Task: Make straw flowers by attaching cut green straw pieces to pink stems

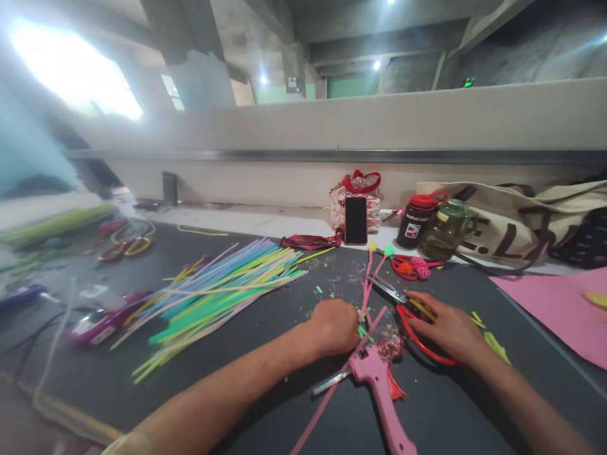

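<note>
My left hand (336,325) is closed in a fist around pink pipe cleaners (367,292), two of which rise from it to a yellow tip (372,246) and a green tip (389,251). My fingertips are turned away from view. In my right hand (450,328) are scissors (387,289) with red handles, their blades pointing up and left beside the pink stems. Whether the blades touch the stems I cannot tell. Just below both hands lies a pink hot glue gun (382,385), with another long pink pipe cleaner (315,417) running under its nose.
A pile of coloured pipe cleaners (227,291) spreads to the left, near a purple glue gun (107,322). Behind stand a phone (355,221), a black bottle (415,221), a green jug (446,230) and a canvas bag (502,221). Pink paper (554,306) lies right.
</note>
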Demonstrator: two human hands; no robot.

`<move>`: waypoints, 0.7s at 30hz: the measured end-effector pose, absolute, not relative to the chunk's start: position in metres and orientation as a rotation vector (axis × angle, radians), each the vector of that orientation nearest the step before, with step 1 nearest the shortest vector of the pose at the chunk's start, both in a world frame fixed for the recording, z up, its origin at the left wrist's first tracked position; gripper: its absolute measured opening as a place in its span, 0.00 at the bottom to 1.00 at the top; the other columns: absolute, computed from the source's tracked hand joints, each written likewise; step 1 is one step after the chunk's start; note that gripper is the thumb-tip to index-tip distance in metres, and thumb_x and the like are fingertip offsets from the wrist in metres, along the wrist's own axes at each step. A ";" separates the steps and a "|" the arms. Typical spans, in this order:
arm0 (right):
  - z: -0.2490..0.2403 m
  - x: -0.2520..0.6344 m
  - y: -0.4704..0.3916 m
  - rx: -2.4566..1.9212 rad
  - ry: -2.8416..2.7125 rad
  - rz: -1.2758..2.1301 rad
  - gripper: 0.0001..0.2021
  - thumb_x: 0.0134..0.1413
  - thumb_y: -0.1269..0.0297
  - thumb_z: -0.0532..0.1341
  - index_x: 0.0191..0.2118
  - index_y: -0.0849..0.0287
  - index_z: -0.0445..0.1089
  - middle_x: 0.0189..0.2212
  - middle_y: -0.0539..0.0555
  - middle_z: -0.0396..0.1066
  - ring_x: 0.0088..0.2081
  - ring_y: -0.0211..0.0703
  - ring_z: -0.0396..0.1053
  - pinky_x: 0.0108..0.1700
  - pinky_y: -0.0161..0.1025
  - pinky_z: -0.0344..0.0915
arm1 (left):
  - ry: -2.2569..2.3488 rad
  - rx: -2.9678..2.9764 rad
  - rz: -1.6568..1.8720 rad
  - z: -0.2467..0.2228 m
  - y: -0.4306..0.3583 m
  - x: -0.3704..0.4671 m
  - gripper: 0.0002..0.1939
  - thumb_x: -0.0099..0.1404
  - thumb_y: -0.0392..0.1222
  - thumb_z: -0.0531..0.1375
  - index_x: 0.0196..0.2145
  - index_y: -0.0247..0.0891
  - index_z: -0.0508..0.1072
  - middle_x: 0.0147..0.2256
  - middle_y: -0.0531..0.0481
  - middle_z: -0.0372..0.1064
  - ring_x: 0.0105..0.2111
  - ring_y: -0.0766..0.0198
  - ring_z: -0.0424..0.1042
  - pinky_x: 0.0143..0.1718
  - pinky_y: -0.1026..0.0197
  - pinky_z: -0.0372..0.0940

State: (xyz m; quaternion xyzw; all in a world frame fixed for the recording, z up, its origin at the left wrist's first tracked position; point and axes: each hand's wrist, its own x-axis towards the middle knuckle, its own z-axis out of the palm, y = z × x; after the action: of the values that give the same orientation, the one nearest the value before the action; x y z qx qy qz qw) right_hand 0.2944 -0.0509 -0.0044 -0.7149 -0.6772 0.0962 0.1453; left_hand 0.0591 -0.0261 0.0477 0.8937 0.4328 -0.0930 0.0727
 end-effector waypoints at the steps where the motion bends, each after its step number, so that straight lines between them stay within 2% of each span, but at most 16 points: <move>1: -0.004 0.294 -0.051 -2.058 -1.944 0.286 0.23 0.47 0.52 0.55 0.52 0.47 0.63 0.35 0.50 0.75 0.32 0.50 0.72 0.29 0.39 0.63 | 1.300 2.688 -0.282 0.047 -0.027 0.059 0.15 0.54 0.39 0.50 0.31 0.35 0.76 0.30 0.40 0.74 0.34 0.52 0.73 0.31 0.57 0.67; 7: -0.005 0.294 -0.051 -2.028 -1.919 0.316 0.23 0.48 0.54 0.56 0.52 0.48 0.63 0.37 0.48 0.74 0.34 0.47 0.72 0.32 0.37 0.64 | 1.292 2.681 -0.277 0.046 -0.034 0.062 0.18 0.57 0.47 0.49 0.31 0.36 0.76 0.31 0.40 0.74 0.34 0.50 0.73 0.30 0.55 0.68; 13: -0.005 0.294 -0.051 -1.995 -1.902 0.308 0.22 0.46 0.55 0.57 0.50 0.48 0.65 0.36 0.48 0.75 0.33 0.47 0.72 0.31 0.36 0.65 | 1.245 2.695 -0.248 0.045 -0.030 0.064 0.18 0.58 0.47 0.49 0.32 0.36 0.76 0.32 0.40 0.74 0.35 0.50 0.73 0.32 0.54 0.67; 17: -0.007 0.295 -0.052 -1.987 -1.899 0.318 0.23 0.46 0.55 0.57 0.51 0.48 0.65 0.38 0.49 0.74 0.34 0.49 0.73 0.31 0.38 0.65 | 1.244 2.700 -0.239 0.046 -0.030 0.069 0.15 0.55 0.43 0.52 0.31 0.35 0.76 0.31 0.38 0.74 0.35 0.49 0.73 0.31 0.54 0.67; 21: -0.010 0.301 -0.049 -1.977 -1.899 0.360 0.23 0.46 0.54 0.57 0.51 0.49 0.65 0.36 0.51 0.75 0.33 0.53 0.73 0.32 0.42 0.66 | 1.245 2.685 -0.200 0.048 -0.033 0.062 0.11 0.51 0.38 0.54 0.30 0.36 0.76 0.30 0.40 0.74 0.33 0.52 0.73 0.30 0.57 0.66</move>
State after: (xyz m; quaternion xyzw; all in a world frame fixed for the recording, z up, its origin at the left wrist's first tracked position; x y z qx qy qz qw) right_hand 0.3012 -0.0486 -0.0104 -0.7025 -0.6745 0.1279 0.1873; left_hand 0.0622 -0.0334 0.0482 0.9017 0.4181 -0.0673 0.0878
